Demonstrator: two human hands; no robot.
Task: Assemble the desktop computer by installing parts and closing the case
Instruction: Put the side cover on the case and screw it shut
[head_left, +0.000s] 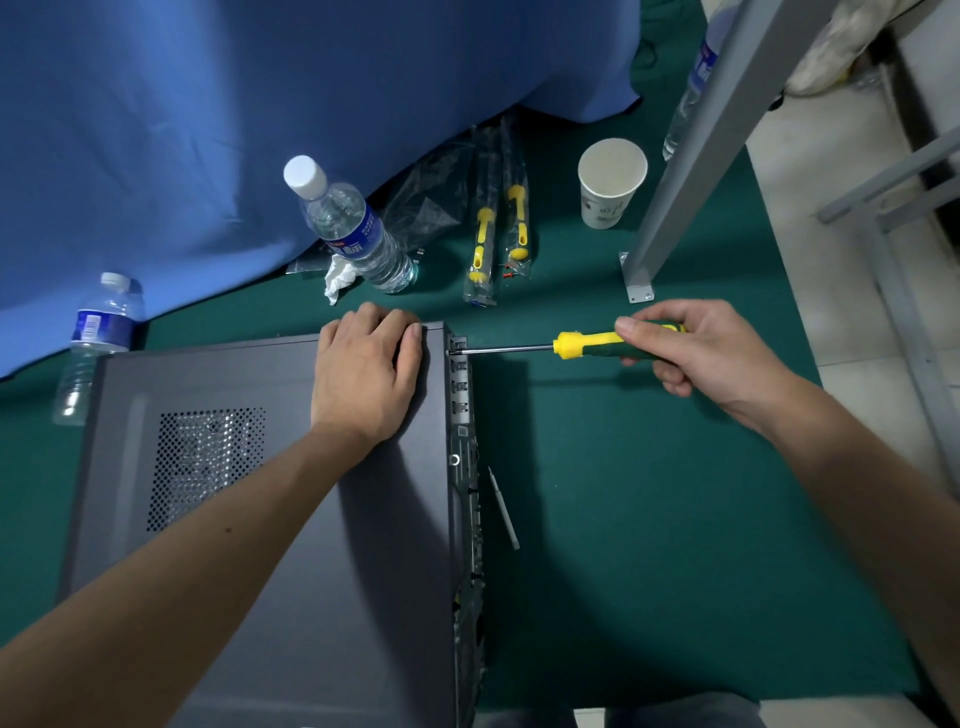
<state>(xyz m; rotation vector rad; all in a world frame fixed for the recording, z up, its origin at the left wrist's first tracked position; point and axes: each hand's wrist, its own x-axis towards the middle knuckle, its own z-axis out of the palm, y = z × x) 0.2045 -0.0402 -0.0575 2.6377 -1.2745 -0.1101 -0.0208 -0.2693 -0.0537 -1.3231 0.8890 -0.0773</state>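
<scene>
Surface: green tabletop (649, 519), blue cloth behind.
Case (291, 519): lying flat mid-left, side panel on; I judge it heavy, stiff steel, best steadied at the far corner.
Left hand (363, 374): flat on that corner, fingers straight.
Right hand (691, 348): wrapped round screwdriver (587, 345), tip at rear edge.

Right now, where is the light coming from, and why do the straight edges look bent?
Head view: shadows of the screwdriver and right hand fall toward the viewer on the green mat, so the light sits above and beyond. Head view: the wide-angle lens bows the computer case and stretches the forearms. Focus is sharp; no strong glare.
</scene>
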